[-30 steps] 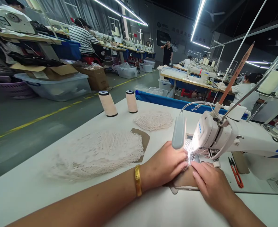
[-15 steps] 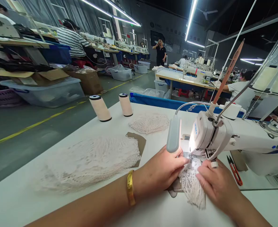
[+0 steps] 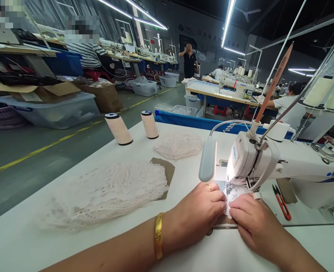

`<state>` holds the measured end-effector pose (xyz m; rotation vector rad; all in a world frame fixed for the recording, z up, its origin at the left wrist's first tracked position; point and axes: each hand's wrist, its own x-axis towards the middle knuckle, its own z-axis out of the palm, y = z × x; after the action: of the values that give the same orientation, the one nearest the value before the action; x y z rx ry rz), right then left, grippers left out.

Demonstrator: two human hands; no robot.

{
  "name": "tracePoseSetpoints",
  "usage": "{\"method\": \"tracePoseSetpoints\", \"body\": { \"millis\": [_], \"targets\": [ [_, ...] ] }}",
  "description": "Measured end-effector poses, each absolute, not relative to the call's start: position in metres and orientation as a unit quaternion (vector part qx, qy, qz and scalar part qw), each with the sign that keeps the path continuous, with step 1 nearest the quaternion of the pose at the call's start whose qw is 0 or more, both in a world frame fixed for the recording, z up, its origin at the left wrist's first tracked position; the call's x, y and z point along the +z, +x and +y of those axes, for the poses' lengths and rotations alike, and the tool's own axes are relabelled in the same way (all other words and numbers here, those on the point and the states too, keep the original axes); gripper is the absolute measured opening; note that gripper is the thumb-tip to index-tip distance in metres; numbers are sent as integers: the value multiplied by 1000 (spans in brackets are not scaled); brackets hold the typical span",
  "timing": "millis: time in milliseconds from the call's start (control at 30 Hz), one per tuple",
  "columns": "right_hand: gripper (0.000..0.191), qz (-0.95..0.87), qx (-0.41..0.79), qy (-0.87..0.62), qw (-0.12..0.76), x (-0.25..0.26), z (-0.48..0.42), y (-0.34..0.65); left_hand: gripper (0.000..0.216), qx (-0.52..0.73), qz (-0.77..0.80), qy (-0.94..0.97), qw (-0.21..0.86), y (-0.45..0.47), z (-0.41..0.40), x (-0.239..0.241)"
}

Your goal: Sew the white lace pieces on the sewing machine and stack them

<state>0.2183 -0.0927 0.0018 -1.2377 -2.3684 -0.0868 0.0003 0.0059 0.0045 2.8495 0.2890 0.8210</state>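
My left hand (image 3: pixel 196 212) and my right hand (image 3: pixel 252 221) meet in front of the white sewing machine (image 3: pixel 271 162), just below its needle. Between their fingertips they pinch a small piece of white lace (image 3: pixel 232 195), which lies lit under the presser foot. Most of the lace is hidden beneath my fingers. A brown card piece (image 3: pixel 225 222) lies under both hands. My left wrist wears a gold bangle and a ring shows on one finger.
A large pile of white lace (image 3: pixel 107 194) lies left on the white table (image 3: pixel 27 241), a smaller pile (image 3: pixel 179 146) behind it. Two thread cones (image 3: pixel 118 129) stand at the far edge. Red snips (image 3: pixel 281 202) lie right of the machine. Other people work at distant tables.
The lace piece hung loose between my hands half a second ago; now it is gathered tight under my fingertips at the needle. Both hands have closed in together.
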Motion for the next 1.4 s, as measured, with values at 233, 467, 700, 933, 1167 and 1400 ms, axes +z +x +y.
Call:
{"method": "tracePoseSetpoints", "body": {
  "millis": [233,467,700,933,1167,1400],
  "targets": [
    [25,-855,-27,-466,227,-1,-93,220,20,263,105,957,72,0,4,1],
    [27,-854,-32,-457,246,-2,-91,221,18,261,104,958,65,-1,3,1],
    [34,-851,-47,-459,250,-4,-88,221,19,249,104,961,59,-1,3,1],
    [39,-842,-62,-472,254,-8,-87,221,17,259,101,959,51,1,6,-4],
    [43,-826,-47,-505,245,-12,-83,222,23,268,117,956,29,5,16,-5],
    [49,-794,-85,-568,198,-23,-77,228,28,261,145,954,25,9,28,-7]
  ]
}}
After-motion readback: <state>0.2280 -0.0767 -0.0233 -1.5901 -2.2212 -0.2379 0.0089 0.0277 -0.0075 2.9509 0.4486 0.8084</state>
